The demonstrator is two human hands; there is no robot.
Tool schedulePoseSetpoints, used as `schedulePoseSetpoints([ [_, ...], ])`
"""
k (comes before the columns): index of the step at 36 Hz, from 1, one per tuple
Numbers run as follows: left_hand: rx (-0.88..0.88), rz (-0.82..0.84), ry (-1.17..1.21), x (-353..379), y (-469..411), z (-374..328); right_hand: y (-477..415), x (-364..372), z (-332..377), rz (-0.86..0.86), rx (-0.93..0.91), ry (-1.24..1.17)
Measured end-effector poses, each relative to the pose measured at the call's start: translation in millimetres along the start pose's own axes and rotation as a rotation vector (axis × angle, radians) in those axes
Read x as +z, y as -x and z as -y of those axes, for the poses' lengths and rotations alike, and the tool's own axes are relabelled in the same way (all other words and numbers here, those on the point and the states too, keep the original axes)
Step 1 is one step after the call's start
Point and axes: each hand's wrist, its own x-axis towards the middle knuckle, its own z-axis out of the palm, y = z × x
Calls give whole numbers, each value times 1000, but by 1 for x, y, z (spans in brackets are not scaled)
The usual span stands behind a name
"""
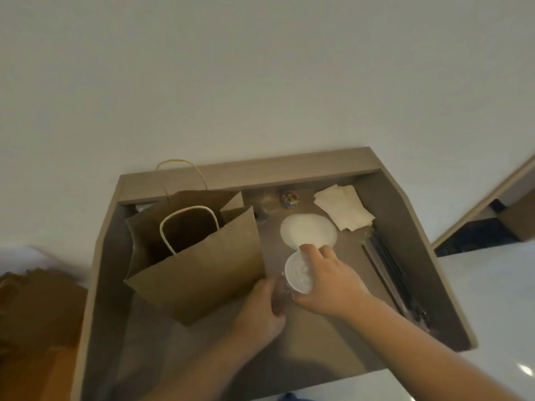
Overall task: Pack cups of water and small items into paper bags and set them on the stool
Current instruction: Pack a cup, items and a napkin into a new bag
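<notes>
Curling left fingers [267, 290] hold the cup [283, 289] while right fingers [309, 251] clasp its lid [296, 274].

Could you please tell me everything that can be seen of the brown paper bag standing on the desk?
The paper bag is plain brown kraft paper, standing upright and open on the left of the wooden desk. Its inside is dark; contents cannot be seen. It has two twisted cord handles, one at the near wall, one rising behind. The left hand, holding a clear cup, is beside its near right corner; contact is unclear.
</notes>
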Motion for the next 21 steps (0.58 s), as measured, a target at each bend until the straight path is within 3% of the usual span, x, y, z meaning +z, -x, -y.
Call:
schedulePoseSetpoints([
  [13, 109, -11, 286, 31, -18, -3, 7, 5, -14, -10, -90, 45],
  [21, 167, -52, 269, 36, -20, -2, 6, 2, -24, -2, -147, -94],
])
